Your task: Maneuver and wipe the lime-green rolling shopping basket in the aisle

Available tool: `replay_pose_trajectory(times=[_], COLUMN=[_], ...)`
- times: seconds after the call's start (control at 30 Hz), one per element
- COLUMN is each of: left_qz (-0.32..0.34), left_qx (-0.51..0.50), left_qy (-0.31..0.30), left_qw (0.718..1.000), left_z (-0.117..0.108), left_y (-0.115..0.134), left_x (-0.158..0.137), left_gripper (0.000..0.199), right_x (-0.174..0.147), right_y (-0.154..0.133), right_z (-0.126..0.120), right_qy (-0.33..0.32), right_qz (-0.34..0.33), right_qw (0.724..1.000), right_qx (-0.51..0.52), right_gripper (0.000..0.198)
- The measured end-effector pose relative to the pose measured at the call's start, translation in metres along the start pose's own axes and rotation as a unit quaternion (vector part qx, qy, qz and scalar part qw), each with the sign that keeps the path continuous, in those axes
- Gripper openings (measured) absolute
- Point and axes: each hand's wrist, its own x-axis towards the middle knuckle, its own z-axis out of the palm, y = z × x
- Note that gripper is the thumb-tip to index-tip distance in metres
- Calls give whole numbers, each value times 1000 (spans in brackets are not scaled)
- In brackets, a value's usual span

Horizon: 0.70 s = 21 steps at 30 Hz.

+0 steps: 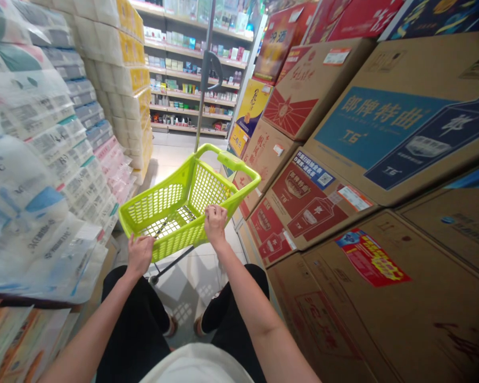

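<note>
A lime-green plastic shopping cart (179, 242) stands in front of me, turned sideways across the aisle. Its slotted basket holds nothing that I can see, apart from a small yellow patch near the handle end. My left hand (139, 256) is closed over the rim at the cart's left end. Farther right, my right hand (215, 223) grips the near rim close to the handle end, fingers curled over the edge. The raised cart handle (239, 162) is free of both hands. Below the basket, a dark wheel (154, 279) shows near my left leg.
Stacked cardboard liquor cartons (343, 223) wall the right side. Plastic-wrapped tissue packs (35, 159) are piled on the left, with taller yellow-and-white bundles (131, 85) behind. Beyond the cart are a metal post with a dark handle (205, 74) and shelves of small boxed goods (191, 80).
</note>
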Motion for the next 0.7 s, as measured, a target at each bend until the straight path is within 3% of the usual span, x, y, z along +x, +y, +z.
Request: replay_pose_trajectory(times=[0.1,0.2,0.27,0.3,0.4,0.47,0.53,0.63,0.7], left_qz=[-5,7,21,22,10,12,19,31,41], left_qx=[-35,-71,-86,-86,-89,-113,-140,-158,-169], left_qy=[7,-15,-28,-24,20,41,57,60,46], left_qw=[999,997,996,996,996,993,988,985,984], left_z=[4,0,-4,-6,-4,3,11,16,13], left_y=[3,3,-5,-11,-22,-21,-15,-10,-14], left_x=[-1,-1,-2,-3,-8,-11,-13,-16,-19], left_gripper=[60,60,60,60,62,61,61,64,65], right_x=[-22,-47,-45,-37,-12,-9,-23,-53,-58], right_y=[-30,-55,-49,-41,-18,-21,-41,-73,-75], right_z=[14,25,22,18,7,8,17,28,26], right_qy=[-6,-55,-78,-78,-41,-22,-21,-60,-87], right_qz=[-12,-151,-197,-184,-61,-14,-15,-117,-188], right_qw=[1000,987,977,979,997,1000,1000,991,978], right_qx=[-11,14,31,33,17,0,-15,-4,15], right_gripper=[26,25,24,24,24,27,28,21,18])
